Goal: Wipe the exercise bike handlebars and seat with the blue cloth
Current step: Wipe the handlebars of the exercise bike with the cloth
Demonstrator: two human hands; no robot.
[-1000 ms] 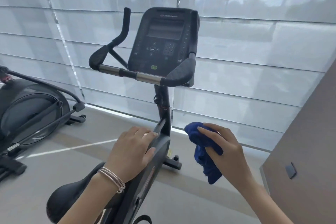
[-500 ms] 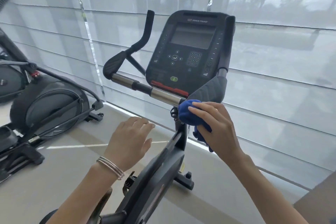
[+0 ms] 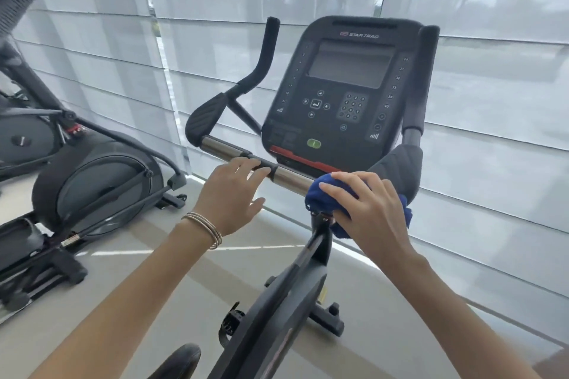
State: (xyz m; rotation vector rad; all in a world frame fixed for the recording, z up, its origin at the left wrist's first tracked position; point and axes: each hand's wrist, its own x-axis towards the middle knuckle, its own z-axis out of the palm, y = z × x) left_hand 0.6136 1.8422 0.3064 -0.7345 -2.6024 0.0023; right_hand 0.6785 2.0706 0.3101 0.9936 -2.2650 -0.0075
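Observation:
The exercise bike's handlebar (image 3: 221, 148) is a chrome and black crossbar below the black console (image 3: 345, 95). My right hand (image 3: 366, 209) presses the bunched blue cloth (image 3: 326, 194) onto the bar's right end, beside the black right grip pad (image 3: 400, 163). My left hand (image 3: 234, 194), with thin bracelets at the wrist, has spread fingers whose tips rest on the bar's black middle section. The tip of the black seat (image 3: 181, 360) shows at the bottom edge; the remainder is out of frame.
The bike's frame (image 3: 277, 311) slants down between my arms. Elliptical machines (image 3: 92, 181) stand on the floor to the left. A window with pale blinds (image 3: 492, 132) runs close behind the bike. Grey floor lies between the machines.
My right hand has lifted the cloth from beside the frame up onto the bar's right end. My left hand left the frame and rose to the crossbar. The view moved closer.

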